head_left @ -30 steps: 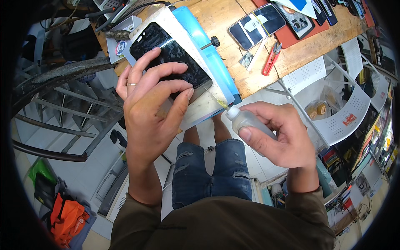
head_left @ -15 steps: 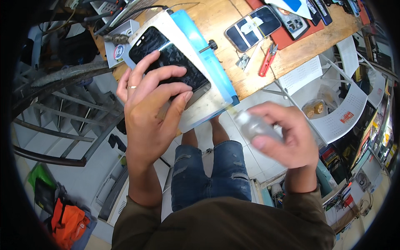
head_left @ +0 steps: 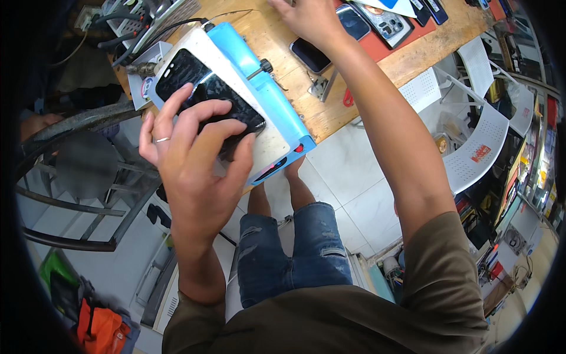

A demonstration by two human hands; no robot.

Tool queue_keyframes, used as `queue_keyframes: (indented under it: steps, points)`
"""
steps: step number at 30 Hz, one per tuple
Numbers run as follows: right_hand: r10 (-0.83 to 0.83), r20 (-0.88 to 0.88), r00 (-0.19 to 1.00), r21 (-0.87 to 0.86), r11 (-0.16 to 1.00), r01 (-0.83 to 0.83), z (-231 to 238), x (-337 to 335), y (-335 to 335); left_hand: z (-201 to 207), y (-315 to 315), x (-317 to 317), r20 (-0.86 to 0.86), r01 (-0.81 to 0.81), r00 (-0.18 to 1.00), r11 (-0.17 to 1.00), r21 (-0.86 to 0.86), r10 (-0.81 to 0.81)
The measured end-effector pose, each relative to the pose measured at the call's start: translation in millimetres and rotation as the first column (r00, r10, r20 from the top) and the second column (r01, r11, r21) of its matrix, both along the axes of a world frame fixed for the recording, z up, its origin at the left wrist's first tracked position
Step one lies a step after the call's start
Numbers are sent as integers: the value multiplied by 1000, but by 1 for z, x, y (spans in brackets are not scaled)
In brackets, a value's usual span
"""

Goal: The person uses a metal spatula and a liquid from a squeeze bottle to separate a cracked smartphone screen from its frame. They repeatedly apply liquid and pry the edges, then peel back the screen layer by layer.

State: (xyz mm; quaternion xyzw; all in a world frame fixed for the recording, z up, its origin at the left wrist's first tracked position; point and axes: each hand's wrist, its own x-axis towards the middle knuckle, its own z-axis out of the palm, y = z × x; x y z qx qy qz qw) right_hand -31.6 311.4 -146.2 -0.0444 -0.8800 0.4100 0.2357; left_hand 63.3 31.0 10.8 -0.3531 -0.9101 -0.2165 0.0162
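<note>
A black phone screen [head_left: 203, 88] with a smeared surface lies on the white top [head_left: 274, 138] of a blue bench machine [head_left: 277, 94] with a black knob. My left hand [head_left: 197, 144] rests over the screen, fingers apart and curved, the fingertips touching the glass. My right hand [head_left: 312, 20] reaches to the far side of the table, its fingers mostly cut off by the upper edge. Whether it holds anything is hidden. Below it lies a dark phone [head_left: 309, 56], partly covered by the hand and forearm.
More phones and parts, including a phone back with camera rings [head_left: 392, 26], lie on a red mat [head_left: 377, 53]. A red-handled tool [head_left: 348, 97] shows beside my right forearm. A white box [head_left: 144, 76] adjoins the machine. White perforated chairs [head_left: 477, 141] stand right.
My right hand has swung from above my lap, where it held a small clear bottle, up across the table. The bottle is out of sight. My left hand stays on the phone screen.
</note>
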Motion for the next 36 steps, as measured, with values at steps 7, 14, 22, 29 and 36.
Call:
queue_keyframes:
  steps: [7, 14, 22, 29, 36]
  points:
    - [-87, -38, 996, -61, 995, 84, 85, 134, -23, -2, 3, 3, 45, -31, 999, 998, 62, 28]
    - [359, 41, 932, 293, 888, -355, 145, 199, -82, -4, -1, -2, 134, -31, 991, 993, 116, 15]
    - [422, 73, 904, 416, 811, -412, 138, 194, -97, 1, -4, -13, 149, 34, 988, 995, 94, -47]
    - [420, 110, 901, 488, 767, -418, 138, 194, -103, 6, -4, -20, 163, 82, 982, 995, 62, -91]
    - [350, 128, 928, 523, 771, -363, 136, 202, -114, 6, -3, -18, 131, 69, 988, 996, 54, -76]
